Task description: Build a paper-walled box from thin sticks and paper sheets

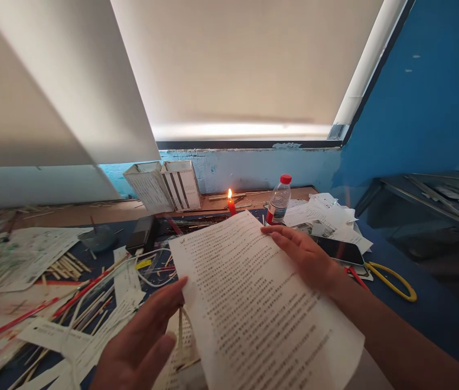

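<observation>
A sheet of printed paper is tilted up in front of me, covered in lines of small text. At its upper right edge, my right hand pinches the sheet between thumb and fingers. My left hand is by the left edge, thumb and fingers apart, with one fingertip at the paper's edge. Below the left fingertips a thin pale strip shows, partly hidden by the sheet. Just beyond the sheet's top stands a lit red candle, its lower part hidden.
A red-capped bottle stands beside the candle, near piled papers. A phone and yellow-handled scissors lie at right. Two paper boxes stand at the back. Thin sticks, a white cable and paper scraps cover the left.
</observation>
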`<state>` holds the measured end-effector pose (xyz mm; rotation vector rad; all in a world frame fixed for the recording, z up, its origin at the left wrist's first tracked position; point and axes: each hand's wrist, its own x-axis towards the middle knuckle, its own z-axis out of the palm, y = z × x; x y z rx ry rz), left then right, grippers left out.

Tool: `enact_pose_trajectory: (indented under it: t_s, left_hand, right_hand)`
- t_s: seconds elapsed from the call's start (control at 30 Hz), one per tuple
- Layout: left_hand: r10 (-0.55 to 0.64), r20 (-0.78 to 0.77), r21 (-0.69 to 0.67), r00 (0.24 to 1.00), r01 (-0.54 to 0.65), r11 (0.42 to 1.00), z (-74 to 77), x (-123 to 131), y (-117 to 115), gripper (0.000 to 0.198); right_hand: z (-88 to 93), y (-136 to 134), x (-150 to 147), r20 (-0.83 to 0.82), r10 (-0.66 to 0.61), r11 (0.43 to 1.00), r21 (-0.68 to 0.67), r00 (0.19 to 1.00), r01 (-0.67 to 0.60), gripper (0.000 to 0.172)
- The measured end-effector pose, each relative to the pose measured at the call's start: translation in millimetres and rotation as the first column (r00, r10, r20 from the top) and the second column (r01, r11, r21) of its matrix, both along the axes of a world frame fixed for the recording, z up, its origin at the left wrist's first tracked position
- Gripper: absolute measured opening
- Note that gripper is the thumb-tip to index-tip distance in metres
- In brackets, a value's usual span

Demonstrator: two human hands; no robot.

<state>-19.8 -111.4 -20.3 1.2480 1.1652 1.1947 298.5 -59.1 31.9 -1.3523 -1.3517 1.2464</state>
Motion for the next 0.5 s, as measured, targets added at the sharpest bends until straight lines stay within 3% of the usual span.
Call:
enact_pose_trajectory:
  t_s: [0.1, 0.17, 0.23, 0.33, 0.43, 0.5]
  left_hand:
    - [0.09, 0.258, -0.201, 0.962, -0.037, 0.979, 7.8, 3, 9, 0.053]
    - [0.129, 0.312, -0.289, 0.941, -0.036, 0.957, 13.0, 4, 14, 0.057]
    - [0.156, 0.254, -0.339, 0.955, -0.063, 0.939, 15.3, 5, 16, 0.06]
    - [0.155, 0.103, -0.304, 0.983, -0.118, 0.945, 10.2, 3, 16, 0.061]
    - [0.041, -0.031, -0.196, 0.999, -0.046, 0.98, -2.0, -3, 14, 0.061]
    - [0.022, -0.241, -0.03, 0.97, -0.03, 0.999, -8.8, -7, 10, 0.057]
  right_hand:
    - [-3.0, -3, 7, -0.02, 0.157, 0.988, 0.0, 0.987, -0.157, 0.059]
    - [-4.2, -6, 10, 0.041, 0.196, 0.981, 0.006, 0.98, -0.196, 0.061]
    - [-4.7, -9, 12, 0.149, 0.182, 0.983, 0.002, 0.972, -0.184, 0.059]
    - [-4.4, -14, 12, 0.288, 0.12, 0.988, 0.062, 0.95, -0.144, 0.048]
    - [-2.9, -22, 10, 0.382, 0.081, 0.981, 0.131, 0.92, -0.141, 0.036]
    - [-2.5, -30, 9, 0.463, 0.069, 0.976, 0.15, 0.884, -0.155, 0.034]
